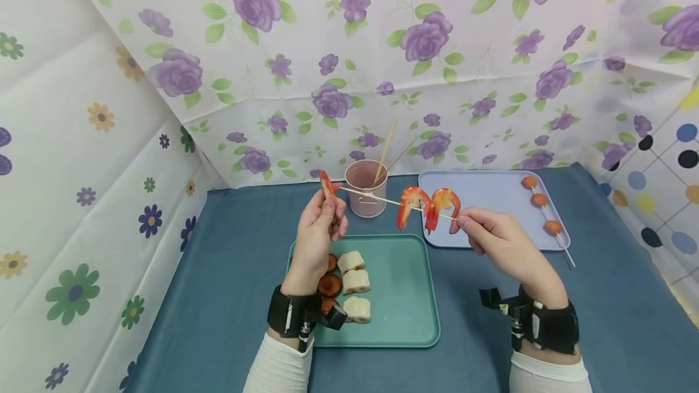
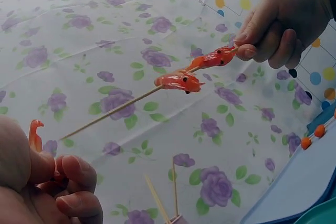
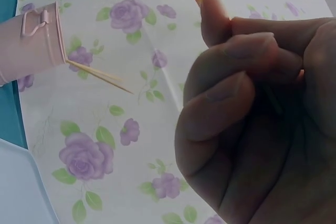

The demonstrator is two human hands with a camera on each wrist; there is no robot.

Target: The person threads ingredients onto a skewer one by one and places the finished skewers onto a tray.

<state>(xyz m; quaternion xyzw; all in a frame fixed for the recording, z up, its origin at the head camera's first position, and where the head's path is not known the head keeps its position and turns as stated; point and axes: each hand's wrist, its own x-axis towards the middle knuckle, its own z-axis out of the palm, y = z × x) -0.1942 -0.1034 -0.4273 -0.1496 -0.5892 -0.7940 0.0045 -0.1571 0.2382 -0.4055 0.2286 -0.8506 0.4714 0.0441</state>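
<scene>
Right hand [image 1: 494, 235] pinches a thin wooden skewer [image 1: 389, 201] by its near end, thumb against fingers, other fingers curled. Two shrimp sit on the skewer, close together toward the gripped end: one [image 1: 405, 202] farther out, one [image 1: 435, 205] nearer the hand. Both bright orange-red, glossy, bent in a hook, paler and yellowish on the inner curve, small black dots showing in the left wrist view. Bare pale stick runs on past them to a free tip.

Left hand [image 1: 321, 223] pinches a third shrimp [image 1: 326, 184] between thumb and fingers. Same orange-red, slim; its upper end pokes out above the fingers, lower part covered by them. Skewer tip is just beside this shrimp, apart from it in the left wrist view. Skewer and all three shrimp are held up above the worktop [image 1: 246, 253], over the stretch between the green tray's back edge and the blue tray's left edge.

Green tray [image 1: 398, 302]: brown round slices [image 1: 330, 285] in a column along its left edge, partly behind the left forearm; three white chunks [image 1: 356, 282] in a column just right of them. Pink bucket [image 1: 368, 205] near the worktop's back edge, thin sticks [image 1: 385, 151] leaning out of it. Blue tray [image 1: 486, 193] by the worktop's back right corner; three orange balls [image 1: 539, 200] on a stick along its right edge, stick end jutting past the tray's front right corner.
</scene>
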